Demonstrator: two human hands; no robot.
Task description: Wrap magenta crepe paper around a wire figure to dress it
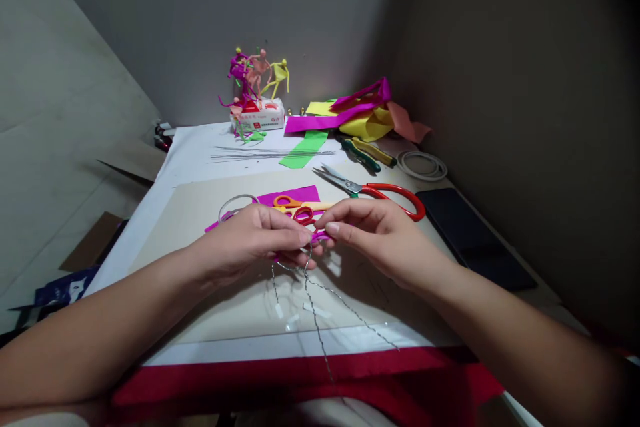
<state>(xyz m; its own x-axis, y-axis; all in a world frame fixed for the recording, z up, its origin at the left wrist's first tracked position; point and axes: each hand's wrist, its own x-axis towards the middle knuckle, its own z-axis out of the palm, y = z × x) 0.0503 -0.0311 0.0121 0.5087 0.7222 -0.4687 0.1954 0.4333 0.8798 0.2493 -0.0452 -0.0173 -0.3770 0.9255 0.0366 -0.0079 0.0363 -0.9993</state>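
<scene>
My left hand [250,240] and my right hand [370,237] meet over a beige board [200,227], their fingertips pinching a thin wire frame [313,300] at a small bit of magenta paper [320,236]. Strands of the wire hang toward me, with small white tape pieces on them. Behind my left hand lie a magenta paper sheet [290,197] and orange-handled scissors [300,203]. Red-handled scissors [385,192] lie open just beyond my right hand.
At the back stand small paper-wrapped wire figures [255,77] on a white packet [257,113]. Loose wires [265,154], green paper [305,150], crepe paper [360,113], pliers [360,153] and a white coil [423,165] lie nearby. A dark tablet [470,240] sits right; walls bound the table.
</scene>
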